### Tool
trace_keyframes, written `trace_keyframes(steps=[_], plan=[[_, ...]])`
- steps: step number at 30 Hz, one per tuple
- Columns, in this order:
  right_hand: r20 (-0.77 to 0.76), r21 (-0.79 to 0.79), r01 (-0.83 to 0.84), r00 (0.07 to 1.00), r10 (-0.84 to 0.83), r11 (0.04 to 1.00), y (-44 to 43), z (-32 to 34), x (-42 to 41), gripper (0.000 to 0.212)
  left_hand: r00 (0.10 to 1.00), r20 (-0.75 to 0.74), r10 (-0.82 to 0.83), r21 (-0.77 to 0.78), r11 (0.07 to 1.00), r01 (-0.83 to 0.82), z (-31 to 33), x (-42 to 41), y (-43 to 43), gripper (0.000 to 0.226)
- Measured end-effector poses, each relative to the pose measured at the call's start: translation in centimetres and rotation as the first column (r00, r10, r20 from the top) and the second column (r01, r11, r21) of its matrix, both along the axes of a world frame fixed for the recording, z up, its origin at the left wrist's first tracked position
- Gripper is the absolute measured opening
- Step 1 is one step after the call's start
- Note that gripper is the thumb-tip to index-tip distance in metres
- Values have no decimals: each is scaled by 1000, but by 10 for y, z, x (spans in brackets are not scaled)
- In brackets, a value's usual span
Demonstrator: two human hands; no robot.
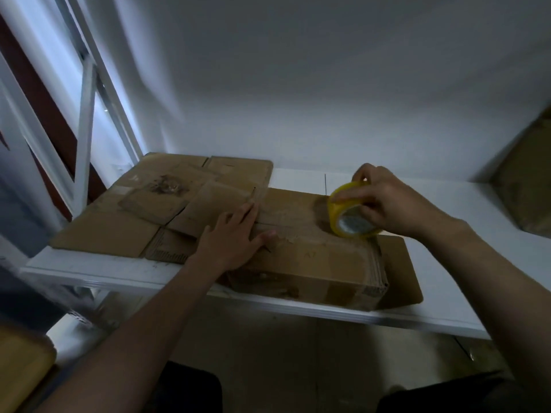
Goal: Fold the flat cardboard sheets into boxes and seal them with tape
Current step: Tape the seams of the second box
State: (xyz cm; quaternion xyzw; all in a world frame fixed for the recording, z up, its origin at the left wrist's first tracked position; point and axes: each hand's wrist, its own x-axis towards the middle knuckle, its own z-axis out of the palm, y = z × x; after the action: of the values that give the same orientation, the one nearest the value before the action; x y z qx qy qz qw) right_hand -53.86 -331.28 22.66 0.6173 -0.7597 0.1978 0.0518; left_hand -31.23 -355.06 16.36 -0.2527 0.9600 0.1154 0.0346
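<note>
Head view of the taping step. A folded brown corrugated cardboard box (313, 254) lay on the white shelf board (447, 308), its near edge overhanging the shelf front, with another flat brown sheet (399, 272) showing beneath it at the right. Flat brown cardboard sheets (143, 210) lay stacked at the left end of the shelf, against the white wall (298, 84).

The left hand (232, 242) rested palm-down at the left end of the box top, fingers held loosely together and thumb spread to the right, pressing the flaps down. The right hand (387, 201) gripped a roll of yellowish transparent packing tape (351, 214), thumb and fingers curled over its rim, the roll standing on edge with its lower rim touching the far right part of the box top. Whether a length of tape already ran along the seam could not be told; motion blur softened the surface.

Judged step: laying tape along the centre seam. To do it well, the flat hand should hold both flaps level and butted together, the roll should travel straight over the seam under steady tension, and the strip should be rubbed down and carried over the box ends.
</note>
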Motion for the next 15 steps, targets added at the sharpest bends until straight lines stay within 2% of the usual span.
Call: trace_keyframes(steps=[3,6,8,11,13,15], plan=[[62,17,1,998,-2,1000,17,-10,-12,57,1000,10,-9,-14,1000,9,3,-1,1,94],[213,-112,32,977,-8,993,26,-18,-11,47,1000,18,-6,-53,999,7,2,-1,1,93],[340,-219,73,940,6,973,32,-30,-10,50,999,32,-2,-79,997,5,1,-1,0,97],[500,-331,154,865,34,931,42,-54,-8,69,1000,23,1,-107,994,1,-3,-4,-3,108],[554,-360,170,830,64,917,44,-63,-8,69,1000,21,5,-113,994,-2,-5,-5,-6,115],[628,-373,177,771,107,911,43,-68,-11,68,999,36,15,-122,992,-10,-2,-6,-4,111]])
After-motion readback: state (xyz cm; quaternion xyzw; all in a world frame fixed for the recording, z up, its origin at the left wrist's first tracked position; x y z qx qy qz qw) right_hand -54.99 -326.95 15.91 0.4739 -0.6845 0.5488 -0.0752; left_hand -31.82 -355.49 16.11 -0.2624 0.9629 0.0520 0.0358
